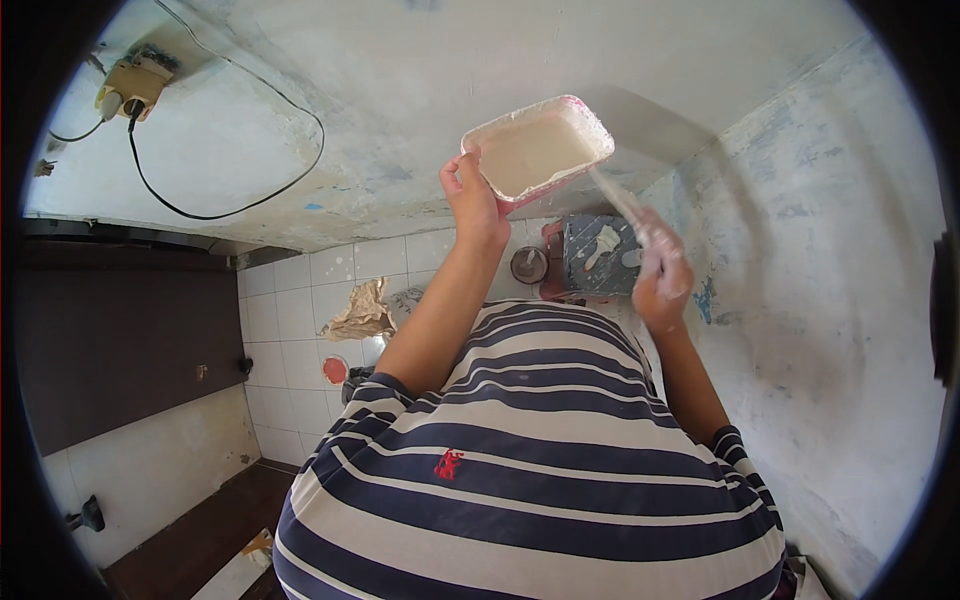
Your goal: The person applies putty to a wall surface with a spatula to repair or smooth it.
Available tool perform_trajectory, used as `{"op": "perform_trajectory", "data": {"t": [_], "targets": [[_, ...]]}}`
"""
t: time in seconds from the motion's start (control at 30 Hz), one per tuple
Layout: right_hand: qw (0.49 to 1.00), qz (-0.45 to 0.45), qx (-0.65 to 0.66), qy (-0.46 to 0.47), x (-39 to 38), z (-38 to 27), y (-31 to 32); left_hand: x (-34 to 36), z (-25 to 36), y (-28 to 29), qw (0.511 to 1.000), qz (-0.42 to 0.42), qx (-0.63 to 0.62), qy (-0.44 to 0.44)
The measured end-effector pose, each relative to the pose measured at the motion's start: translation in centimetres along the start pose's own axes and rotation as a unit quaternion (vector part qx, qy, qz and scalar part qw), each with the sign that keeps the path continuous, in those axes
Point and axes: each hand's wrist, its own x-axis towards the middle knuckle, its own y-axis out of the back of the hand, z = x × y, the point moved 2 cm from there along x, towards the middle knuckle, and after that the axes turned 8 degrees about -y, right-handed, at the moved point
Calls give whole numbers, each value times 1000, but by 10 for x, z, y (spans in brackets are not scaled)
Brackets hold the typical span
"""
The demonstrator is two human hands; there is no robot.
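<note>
We hold a pink rectangular tub (593,128) of pale, creamy liquid at the far middle, the fingers of our left hand (474,203) gripping its near-left edge, while those of our right hand (663,272) are closed around a slim, pale tool (619,196) (too blurred for us to tell its exact kind) just beside the tub's right end. We would do well to keep the tub level and steady and the tool close to the rim, so that drips fall inside, not onto the white-tiled floor (287,312).
</note>
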Motion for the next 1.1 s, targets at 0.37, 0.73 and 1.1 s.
{"op": "perform_trajectory", "data": {"t": [0.37,0.73,1.1], "targets": [[891,31,186,-412,86,21,40,-10,-1,13,999,-31,-4,24],[925,-183,-49,-330,145,22,26,-26,-2,17,997,-78,-19,-20],[867,-301,-276,-286,146,26,3,-27,-10,23,990,-91,17,-105]]}}
